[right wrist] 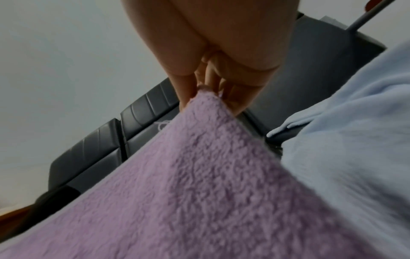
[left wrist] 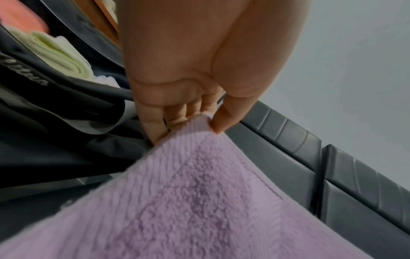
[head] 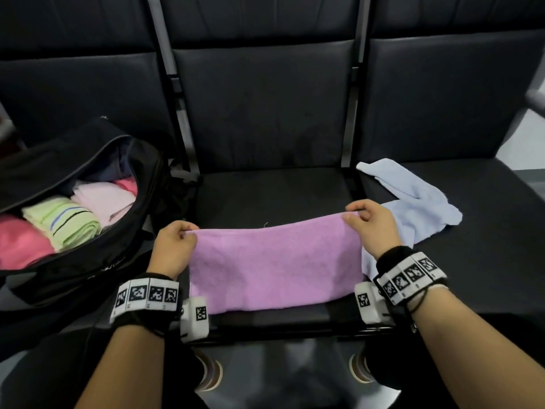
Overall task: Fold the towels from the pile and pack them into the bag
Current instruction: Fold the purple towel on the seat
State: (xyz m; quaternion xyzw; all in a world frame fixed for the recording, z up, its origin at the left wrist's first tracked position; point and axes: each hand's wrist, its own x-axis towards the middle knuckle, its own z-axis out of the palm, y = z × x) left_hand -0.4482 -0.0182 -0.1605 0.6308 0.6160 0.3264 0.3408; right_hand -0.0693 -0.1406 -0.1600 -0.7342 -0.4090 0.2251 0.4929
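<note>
While both hands are pinching it: the purple towel (head: 277, 267) is lying stretched across the middle seat (head: 265, 190) of a row of dark chairs, its far edge lifted.
Left hand: the left hand (head: 172, 249) is pinching the towel's far left corner, thumb on one side and fingers (left wrist: 155, 126) on the other, a narrow grip on the cloth.
Right hand: the right hand (head: 373, 228) is pinching the far right corner in the same way, thumb and fingers (right wrist: 235, 98) closing tightly on the hem.
Near edge: the towel's near edge is resting on the front of the seat, between the two wrist bands.
Blue towel: a light blue towel (head: 413, 199) is lying crumpled on the seat to the right, just beside the right hand and partly under the purple one.
Bag: the black bag (head: 88, 261) is sitting open on the left seat, near the left hand.
Bag contents: a pink towel (head: 20, 240), a striped green towel (head: 65, 222) and a pale pink towel (head: 103, 199) are lying folded side by side inside it.
</note>
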